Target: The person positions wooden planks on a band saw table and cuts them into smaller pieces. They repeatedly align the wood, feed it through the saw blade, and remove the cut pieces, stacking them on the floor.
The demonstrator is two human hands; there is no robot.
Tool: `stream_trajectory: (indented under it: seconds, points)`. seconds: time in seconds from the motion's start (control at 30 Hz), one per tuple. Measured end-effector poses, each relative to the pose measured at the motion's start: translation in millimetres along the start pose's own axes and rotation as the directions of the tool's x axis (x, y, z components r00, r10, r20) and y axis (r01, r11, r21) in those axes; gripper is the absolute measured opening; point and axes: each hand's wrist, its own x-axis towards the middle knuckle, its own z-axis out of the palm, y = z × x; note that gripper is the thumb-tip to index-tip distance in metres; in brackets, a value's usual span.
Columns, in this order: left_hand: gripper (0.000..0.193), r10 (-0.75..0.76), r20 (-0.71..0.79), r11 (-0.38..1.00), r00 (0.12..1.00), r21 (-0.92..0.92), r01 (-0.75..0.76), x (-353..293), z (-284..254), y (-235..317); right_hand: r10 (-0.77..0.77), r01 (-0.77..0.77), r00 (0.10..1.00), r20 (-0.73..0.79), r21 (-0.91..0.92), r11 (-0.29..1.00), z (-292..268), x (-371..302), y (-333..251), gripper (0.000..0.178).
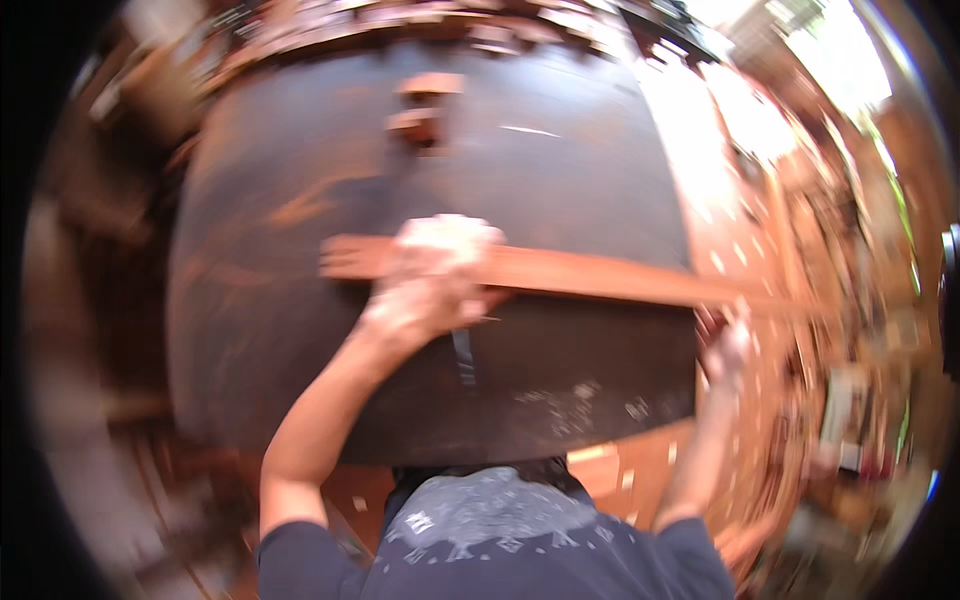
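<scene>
1. From my end of the head feed, I see a broad dark tabletop [560,190] with brownish-orange smears; its edges bend under the fisheye lens.
2. Pale specks [580,400] mark the near right portion of that top, and a thin whitish streak [530,130] shows farther back.
3. Near the far side I make out small wood blocks [432,86], blurred, and beyond the far edge many cut wood pieces [490,38].
4. To the right I see a reddish-brown floor [735,262] scattered with pale scraps, and strong light through a bright opening [850,60] at upper right. The outer room is too smeared for me to read.
5. The long reddish wooden board [600,275] runs crosswise over the tabletop, its right part reaching past the right edge. I cannot tell whether it lies flat or is lifted.
6. My left hand [435,265] comes in with a bent elbow and lies over the board near its left end, fingers curled closely around it.
7. My right hand [725,340] reaches up beyond the tabletop's right edge, fingers bent at the board's near edge; blur keeps me from telling whether they grip or merely touch.
</scene>
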Motion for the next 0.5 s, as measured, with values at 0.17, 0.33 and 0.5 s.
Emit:
stream_trajectory:
  seconds: [0.17,0.33,0.5]
  points:
    - [0.056,-0.016,0.006,0.991,1.000,0.134,0.015,14.0,8.1,9.4,0.002,-0.018,0.999,0.037,0.418,0.908,-48.9,34.8,16.8,0.093]
    - [0.056,-0.009,-0.040,0.989,0.999,0.145,0.015,15.4,19.3,25.3,-0.061,0.051,0.998,0.015,0.383,0.922,-27.4,11.5,14.5,0.071]
    - [0.053,0.002,-0.024,0.981,1.000,0.195,0.003,14.8,23.4,24.9,-0.128,0.144,0.984,-0.126,0.124,0.982,-8.9,28.8,5.3,0.042]
